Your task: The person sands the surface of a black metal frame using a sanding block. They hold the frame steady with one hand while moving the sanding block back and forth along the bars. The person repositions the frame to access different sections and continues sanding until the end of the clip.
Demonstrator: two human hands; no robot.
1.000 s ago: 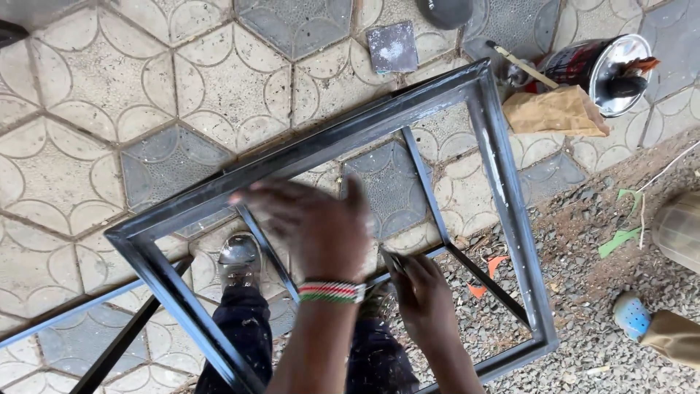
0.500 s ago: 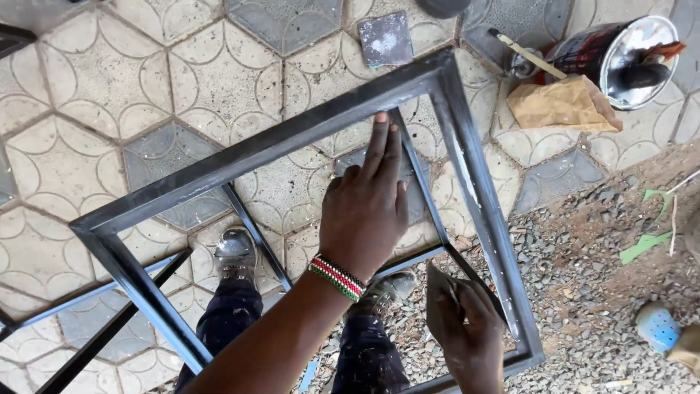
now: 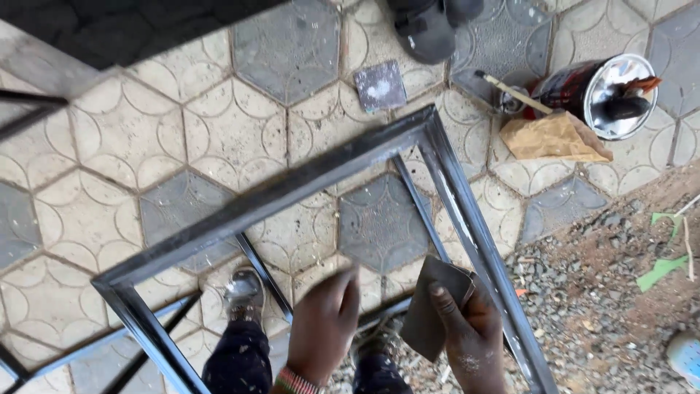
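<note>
Now your right hand (image 3: 470, 332) is closed on a folded brown sheet of sandpaper (image 3: 430, 310), with the thumb lying across its front, and the sheet stands just beside the right bar of the metal frame (image 3: 292, 191). Your left hand (image 3: 324, 321) is lower and to the left, the fingers together and pointing up; it holds nothing, and it is blurred, so you cannot tell if it touches the thin inner bar behind it. A striped bracelet (image 3: 295, 381) sits on this wrist. The frame is made of dark square tube and stands tilted over the paved floor (image 3: 87, 211) of hexagon tiles, its upper corner near a small grey square of sandpaper (image 3: 380, 85) that lies flat on a tile. Under the frame you see your own shoe (image 3: 244, 294) and dark trouser legs. At the upper right a paint can (image 3: 601, 91) lies on its side with the open mouth to the right, a brush (image 3: 510, 86) rests just beside it, and a crumpled brown paper (image 3: 554, 138) lies just below the can. Another person's dark shoe (image 3: 430, 25) is at the top edge. Gravel (image 3: 598, 292) covers the ground on the right.
</note>
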